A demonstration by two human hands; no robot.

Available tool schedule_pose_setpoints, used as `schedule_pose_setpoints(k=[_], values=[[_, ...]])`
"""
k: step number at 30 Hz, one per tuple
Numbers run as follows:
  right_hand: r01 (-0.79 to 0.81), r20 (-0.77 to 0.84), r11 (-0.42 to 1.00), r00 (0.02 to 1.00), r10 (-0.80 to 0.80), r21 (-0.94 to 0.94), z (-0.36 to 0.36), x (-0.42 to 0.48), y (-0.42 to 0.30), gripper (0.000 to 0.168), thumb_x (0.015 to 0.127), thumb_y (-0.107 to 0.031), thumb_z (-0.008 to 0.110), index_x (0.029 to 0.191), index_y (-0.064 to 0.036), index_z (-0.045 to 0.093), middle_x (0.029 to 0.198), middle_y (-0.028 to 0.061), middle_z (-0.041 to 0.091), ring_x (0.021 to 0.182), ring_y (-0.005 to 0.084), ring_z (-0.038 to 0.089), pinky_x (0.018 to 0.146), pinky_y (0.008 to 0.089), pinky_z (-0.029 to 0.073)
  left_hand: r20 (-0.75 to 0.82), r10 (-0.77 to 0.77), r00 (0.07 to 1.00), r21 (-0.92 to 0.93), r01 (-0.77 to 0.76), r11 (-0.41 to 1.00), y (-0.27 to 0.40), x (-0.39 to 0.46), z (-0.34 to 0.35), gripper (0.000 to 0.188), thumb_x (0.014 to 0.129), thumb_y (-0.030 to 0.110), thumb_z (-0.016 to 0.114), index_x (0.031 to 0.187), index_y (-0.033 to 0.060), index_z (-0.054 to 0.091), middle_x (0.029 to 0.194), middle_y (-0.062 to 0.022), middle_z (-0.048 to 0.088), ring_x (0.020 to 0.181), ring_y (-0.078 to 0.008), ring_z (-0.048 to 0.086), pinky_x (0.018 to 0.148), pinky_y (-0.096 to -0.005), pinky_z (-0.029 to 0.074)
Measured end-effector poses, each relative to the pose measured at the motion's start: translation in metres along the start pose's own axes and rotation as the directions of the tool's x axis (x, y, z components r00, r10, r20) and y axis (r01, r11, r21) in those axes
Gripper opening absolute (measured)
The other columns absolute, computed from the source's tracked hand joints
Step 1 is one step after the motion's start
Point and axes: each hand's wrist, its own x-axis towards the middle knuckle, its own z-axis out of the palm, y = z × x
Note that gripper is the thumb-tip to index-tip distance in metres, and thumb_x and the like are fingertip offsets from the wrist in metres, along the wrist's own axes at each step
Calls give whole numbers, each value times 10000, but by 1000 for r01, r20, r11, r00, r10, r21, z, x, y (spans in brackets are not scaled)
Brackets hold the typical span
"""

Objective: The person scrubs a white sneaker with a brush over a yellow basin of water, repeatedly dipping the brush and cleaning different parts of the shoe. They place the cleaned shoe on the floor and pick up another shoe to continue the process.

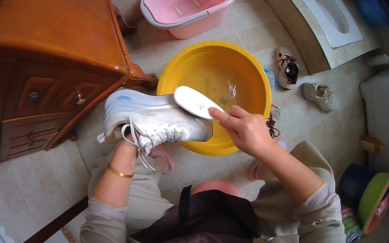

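Observation:
My left hand [132, 142] is inside a white lace-up sneaker [160, 122], its fingers hidden by the shoe; the wrist comes out at the shoe's opening. The sneaker is tilted on its side above the near left rim of a yellow round basin [205, 149], toe to the right. My right hand [247, 129] grips a white brush [197, 102] and lays it against the sneaker along the edge of the sole near the toe. The bristles face the shoe and are hidden. Water with a bright reflection stands in the basin.
A wooden cabinet [60, 13] is at the left, a pink tub [193, 0] beyond the basin. Right of the basin, a sneaker with dark laces [287, 68] and a pale sneaker [321, 96] lie on the tiled floor. Stacked basins [371, 202] lean at the far right.

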Motion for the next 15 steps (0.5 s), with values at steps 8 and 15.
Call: schedule_pose_setpoints(k=[8, 15], values=[[-402, 79, 909, 908, 411, -111, 52, 14, 50, 347, 886, -171, 535, 1225, -196, 607, 884, 136, 594, 743, 323, 631, 660, 428, 509, 42, -32, 999, -13, 32, 999, -9, -2, 5, 375, 992, 216, 375, 1322, 41, 397, 1290, -123, 473, 1129, -236, 493, 960, -346, 424], [-593, 264, 770, 723, 638, -235, 94, 1, 82, 392, 879, -127, 495, 1262, -153, 574, 1032, 186, 619, 893, 343, 641, 770, 420, 515, -36, -6, 999, -11, 6, 1000, 1, -14, -23, 378, 992, 214, 372, 1327, 41, 393, 1296, -124, 469, 1135, -238, 489, 966, -349, 420]])
